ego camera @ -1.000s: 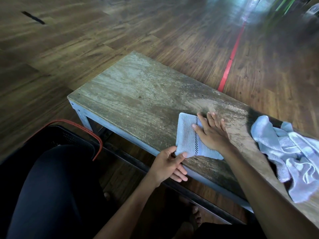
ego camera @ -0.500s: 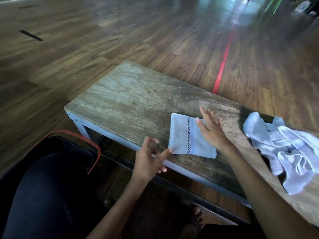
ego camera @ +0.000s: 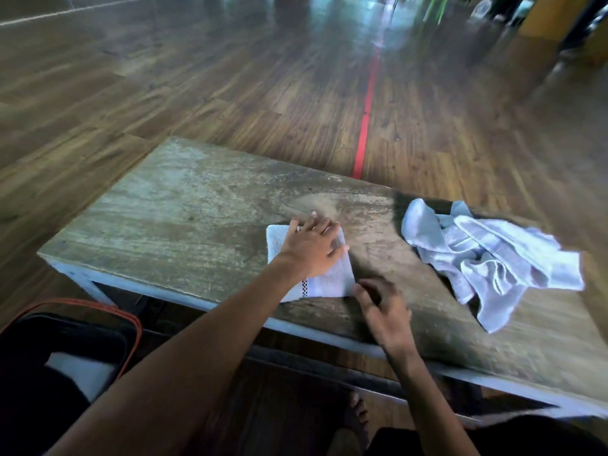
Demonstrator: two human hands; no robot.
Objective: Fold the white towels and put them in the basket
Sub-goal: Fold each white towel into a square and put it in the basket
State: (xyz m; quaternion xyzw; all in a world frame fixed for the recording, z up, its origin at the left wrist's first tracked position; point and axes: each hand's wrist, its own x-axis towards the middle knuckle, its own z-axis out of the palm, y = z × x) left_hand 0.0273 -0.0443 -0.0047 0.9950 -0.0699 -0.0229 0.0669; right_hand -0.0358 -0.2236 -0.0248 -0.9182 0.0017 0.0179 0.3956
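Note:
A small folded white towel (ego camera: 329, 283) with a dotted black stripe lies on the worn wooden bench (ego camera: 171, 225) near its front edge. My left hand (ego camera: 311, 246) rests flat on it with fingers spread. My right hand (ego camera: 383, 312) hovers blurred just off the towel's near right corner, fingers loosely bent and holding nothing that I can see. A crumpled heap of white towels (ego camera: 487, 255) sits on the right of the bench. The black basket with an orange rim (ego camera: 133, 327) stands on the floor at lower left, with something white (ego camera: 82, 373) showing inside.
The bench has a pale metal frame (ego camera: 85, 281) and stands on a wood-plank floor with a red line (ego camera: 365, 126) running away from it. My dark-clad legs fill the bottom corners, and bare toes (ego camera: 357, 406) show under the bench.
My left hand came up from the bench's front edge and now lies on the folded towel. My right hand left the towel's top and dropped back to its near right corner.

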